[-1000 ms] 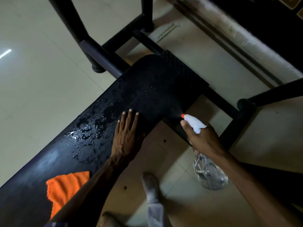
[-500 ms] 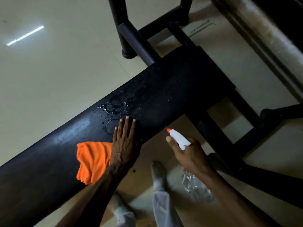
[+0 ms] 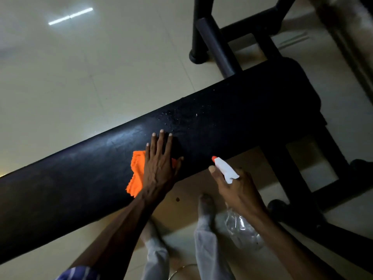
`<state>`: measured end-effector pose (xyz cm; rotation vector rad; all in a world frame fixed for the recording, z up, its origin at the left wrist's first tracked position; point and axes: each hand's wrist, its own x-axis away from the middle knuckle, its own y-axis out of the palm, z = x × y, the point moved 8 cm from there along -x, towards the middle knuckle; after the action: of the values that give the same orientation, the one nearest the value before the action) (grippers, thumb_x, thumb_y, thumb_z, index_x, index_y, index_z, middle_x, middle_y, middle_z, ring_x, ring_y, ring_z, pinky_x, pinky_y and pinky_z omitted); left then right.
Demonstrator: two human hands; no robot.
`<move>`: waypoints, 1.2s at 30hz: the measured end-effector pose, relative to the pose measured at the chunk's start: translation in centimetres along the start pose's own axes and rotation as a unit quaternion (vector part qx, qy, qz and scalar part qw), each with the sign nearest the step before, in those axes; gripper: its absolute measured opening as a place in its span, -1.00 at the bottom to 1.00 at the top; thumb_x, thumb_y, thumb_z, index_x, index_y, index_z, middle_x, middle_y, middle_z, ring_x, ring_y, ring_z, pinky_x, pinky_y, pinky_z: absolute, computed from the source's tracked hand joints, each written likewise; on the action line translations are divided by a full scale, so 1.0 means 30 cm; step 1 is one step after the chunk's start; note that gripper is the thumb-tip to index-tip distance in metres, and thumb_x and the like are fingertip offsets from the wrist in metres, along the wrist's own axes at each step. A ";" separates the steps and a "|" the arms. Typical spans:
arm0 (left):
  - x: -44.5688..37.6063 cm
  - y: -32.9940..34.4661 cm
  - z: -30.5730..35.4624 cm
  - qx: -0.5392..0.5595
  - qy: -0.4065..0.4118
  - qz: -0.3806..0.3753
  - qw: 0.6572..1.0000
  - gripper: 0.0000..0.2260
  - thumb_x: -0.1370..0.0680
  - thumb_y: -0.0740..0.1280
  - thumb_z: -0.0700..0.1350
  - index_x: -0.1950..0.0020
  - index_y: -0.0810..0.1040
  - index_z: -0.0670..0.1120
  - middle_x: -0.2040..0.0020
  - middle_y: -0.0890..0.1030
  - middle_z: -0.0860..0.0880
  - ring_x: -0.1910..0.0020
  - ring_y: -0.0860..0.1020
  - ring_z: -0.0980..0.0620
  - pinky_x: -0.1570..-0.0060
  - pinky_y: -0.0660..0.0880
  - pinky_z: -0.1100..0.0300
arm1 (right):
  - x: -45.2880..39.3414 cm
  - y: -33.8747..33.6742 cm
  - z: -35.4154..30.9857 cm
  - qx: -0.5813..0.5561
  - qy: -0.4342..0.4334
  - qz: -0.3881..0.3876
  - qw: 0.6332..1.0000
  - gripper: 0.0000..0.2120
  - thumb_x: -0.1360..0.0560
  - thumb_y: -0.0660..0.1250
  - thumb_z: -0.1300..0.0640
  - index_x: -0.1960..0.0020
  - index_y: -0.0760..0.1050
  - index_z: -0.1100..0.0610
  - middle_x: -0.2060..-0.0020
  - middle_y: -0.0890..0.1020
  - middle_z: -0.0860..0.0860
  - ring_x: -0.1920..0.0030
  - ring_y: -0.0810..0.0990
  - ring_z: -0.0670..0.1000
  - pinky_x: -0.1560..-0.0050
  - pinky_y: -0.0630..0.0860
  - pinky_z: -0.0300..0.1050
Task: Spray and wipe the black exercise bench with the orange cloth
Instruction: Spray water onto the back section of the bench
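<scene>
The black exercise bench (image 3: 232,110) runs diagonally from lower left to upper right, with small droplets on its pad just beyond my fingers. My left hand (image 3: 160,158) lies flat, fingers spread, on top of the orange cloth (image 3: 137,174), pressing it onto the near edge of the pad; most of the cloth shows to the left of the hand. My right hand (image 3: 236,188) holds a clear spray bottle (image 3: 240,229) below the bench edge, its white head with an orange nozzle (image 3: 224,168) pointing toward the pad, index finger by the trigger.
Black steel frame legs (image 3: 214,37) stand at the far end of the bench, and more frame bars (image 3: 302,178) lie on the floor at right. My feet and light trousers (image 3: 205,219) are under the near edge. Beige tiled floor (image 3: 80,77) spreads to the left.
My left hand has slid back over the orange cloth and now covers part of it. The view shifted left along the bench. My right hand stays beside the edge with the bottle.
</scene>
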<state>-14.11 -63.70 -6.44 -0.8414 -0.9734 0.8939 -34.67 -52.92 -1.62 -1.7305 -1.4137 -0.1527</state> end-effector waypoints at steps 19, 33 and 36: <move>-0.042 -0.074 -0.250 0.052 -0.011 -0.033 0.998 -0.27 -0.68 0.17 0.25 -0.71 -0.01 -0.05 -0.72 -0.06 -0.12 -0.71 -0.13 -0.14 -0.68 -0.09 -0.09 | -0.049 0.126 -0.219 0.023 -0.069 0.020 0.997 -0.45 -0.55 0.28 -0.38 -0.09 0.63 0.11 0.47 0.56 0.04 0.48 0.61 0.12 0.32 0.65 0.14; 0.224 -0.138 -0.697 0.059 -0.093 0.017 0.994 -0.38 -0.67 0.28 0.12 -0.66 0.21 -0.10 -0.68 0.17 -0.18 -0.69 0.05 -0.24 -0.65 0.09 -0.17 | 0.047 0.473 -0.534 -0.152 -0.187 -0.035 0.970 -0.71 -0.57 0.45 -0.10 -0.05 0.52 0.11 0.33 0.63 0.01 0.46 0.65 0.06 0.28 0.64 -0.03; 0.274 -0.134 -0.780 0.045 -0.099 0.002 0.994 -0.34 -0.66 0.28 0.15 -0.68 0.16 -0.06 -0.70 0.09 -0.16 -0.69 0.02 -0.23 -0.65 0.08 -0.21 | 0.034 0.582 -0.678 -0.191 -0.257 -0.037 0.947 -0.79 -0.60 0.47 0.03 0.00 0.47 0.09 0.26 0.62 -0.08 0.39 0.64 -0.10 0.26 0.61 -0.17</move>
<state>10.91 -62.16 -7.94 -0.6881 -1.0955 1.0317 -11.25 -65.47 2.05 -2.1357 -1.9272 -0.0122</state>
